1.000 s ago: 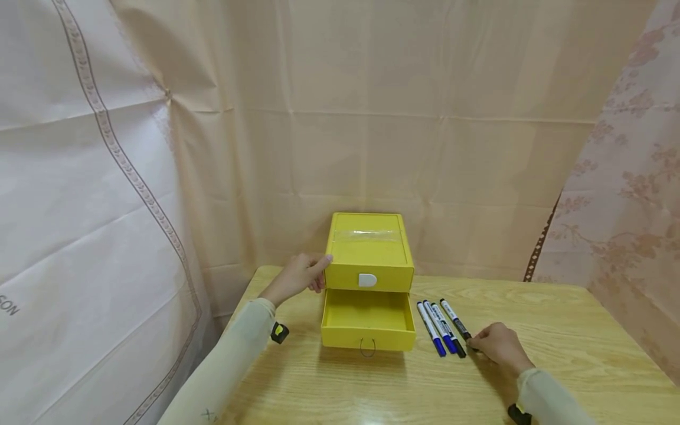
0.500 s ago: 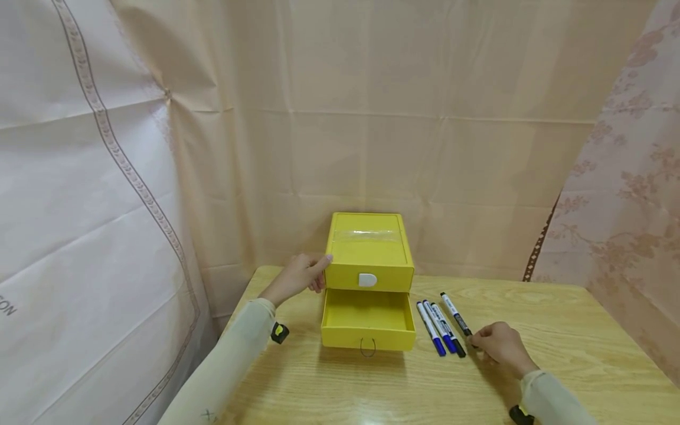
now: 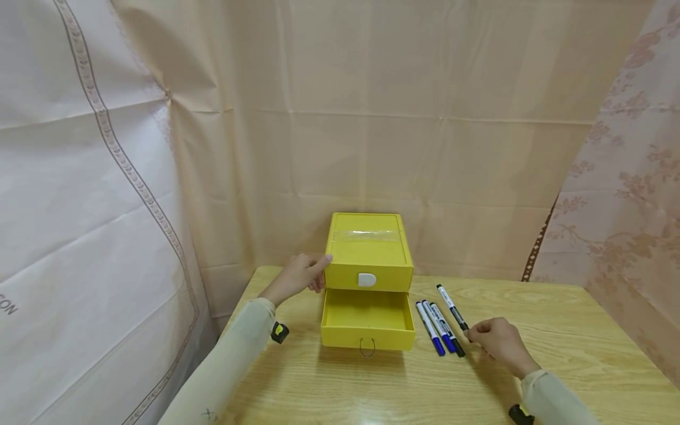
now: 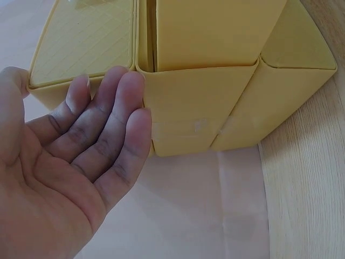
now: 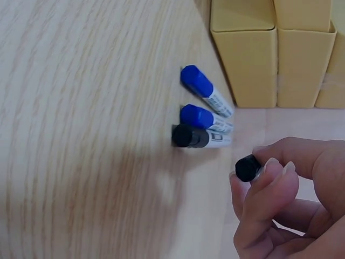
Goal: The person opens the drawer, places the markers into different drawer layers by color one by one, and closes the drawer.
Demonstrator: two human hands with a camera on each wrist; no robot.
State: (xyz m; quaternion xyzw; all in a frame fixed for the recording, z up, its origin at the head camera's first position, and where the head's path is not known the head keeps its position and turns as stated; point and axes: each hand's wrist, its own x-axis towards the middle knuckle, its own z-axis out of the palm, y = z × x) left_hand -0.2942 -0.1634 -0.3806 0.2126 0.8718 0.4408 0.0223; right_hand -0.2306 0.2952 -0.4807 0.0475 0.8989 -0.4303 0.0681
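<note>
A yellow drawer box [image 3: 366, 242] stands on the table, its lower drawer [image 3: 366, 337] pulled out toward me. My left hand [image 3: 300, 276] rests against the box's left front corner, thumb at the top edge; in the left wrist view its fingers [image 4: 110, 129] lie loosely bent along the yellow side. My right hand [image 3: 502, 341] pinches a black-capped marker [image 3: 451, 308] by its capped end, the far end pointing away from me. The right wrist view shows the black cap [image 5: 248, 168] between thumb and fingers. Left of it lie two blue-capped markers [image 3: 431, 330] and another black-capped marker [image 3: 454, 342].
The wooden table [image 3: 552, 319] reaches back to a beige cloth [image 3: 451, 147]. A pale cloth [image 3: 95, 236] hangs at the left and a flowered one [image 3: 637, 236] at the right. A thin wire loop [image 3: 367, 348] hangs on the drawer front.
My right hand has moved the pinched black-capped marker slightly away from me, apart from the other markers. The left hand and the drawer box have stayed put.
</note>
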